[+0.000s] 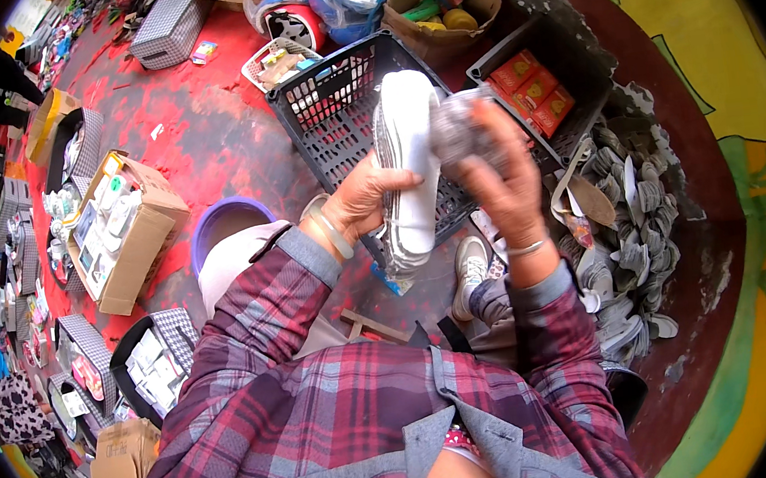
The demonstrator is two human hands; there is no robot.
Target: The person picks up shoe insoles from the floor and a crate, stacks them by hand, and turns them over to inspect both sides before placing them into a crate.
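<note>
My left hand (pixel 355 199) grips a thick stack of white insoles (pixel 410 161), its thumb across the top one and the stack's grey-edged layers showing along the left side. Close by on the right, my right hand (pixel 509 179) is smeared by motion. A grey, rounded thing (pixel 463 128) is at its fingers, against the upper right of the stack, too blurred to name. Both hands are above a black plastic crate (pixel 309 135) with slotted sides. To the right, a large heap of grey and white insoles (pixel 630 232) lies against the wall.
A dark crate with red boxes (pixel 531 93) stands beyond my right hand. Behind are a cardboard box (pixel 400 27) of odds and ends and a small white basket (pixel 253 66). Leftward are a purple basin (pixel 204 222), an open carton (pixel 152 221) and several checked storage cases (pixel 174 340).
</note>
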